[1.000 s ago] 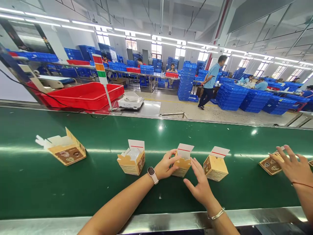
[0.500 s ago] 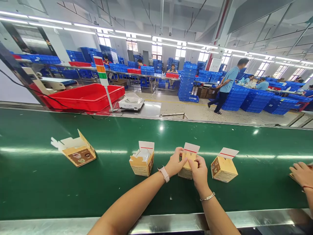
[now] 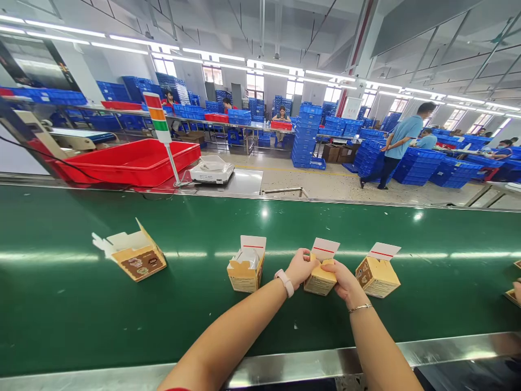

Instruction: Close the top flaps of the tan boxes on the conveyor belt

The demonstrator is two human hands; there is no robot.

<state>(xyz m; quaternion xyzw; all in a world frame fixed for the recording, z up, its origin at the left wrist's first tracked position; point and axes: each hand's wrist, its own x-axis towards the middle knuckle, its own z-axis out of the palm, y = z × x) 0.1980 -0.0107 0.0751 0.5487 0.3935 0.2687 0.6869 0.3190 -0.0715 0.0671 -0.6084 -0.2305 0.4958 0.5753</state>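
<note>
Both hands are at a small yellow cardboard box (image 3: pixel 320 286) on the green belt, its white lid flap with a red line standing up at the back. My left hand (image 3: pixel 301 268) is closed at the box's upper left, fingers on the top flaps. My right hand (image 3: pixel 345 282) grips the right side, thumb across the top; some of its fingers are hidden. To the right stands a similar box (image 3: pixel 379 278) with its top folded in and lid flap raised. On the left, an open box (image 3: pixel 245 276) shows a clear, shiny item inside.
Farther left on the green belt (image 3: pixel 81 315) lies a tilted open box (image 3: pixel 140 263). A co-worker's hand (image 3: pixel 516 290) is at the right edge. Beyond the belt are a red bin (image 3: pixel 134 163), a signal light (image 3: pixel 158 119) and a scale (image 3: pixel 212 170). A person walks behind.
The boxes have shifted right along with the belt, and my hands with them. The held box's notched top flaps now lie lower. My right hand has moved round to its right side.
</note>
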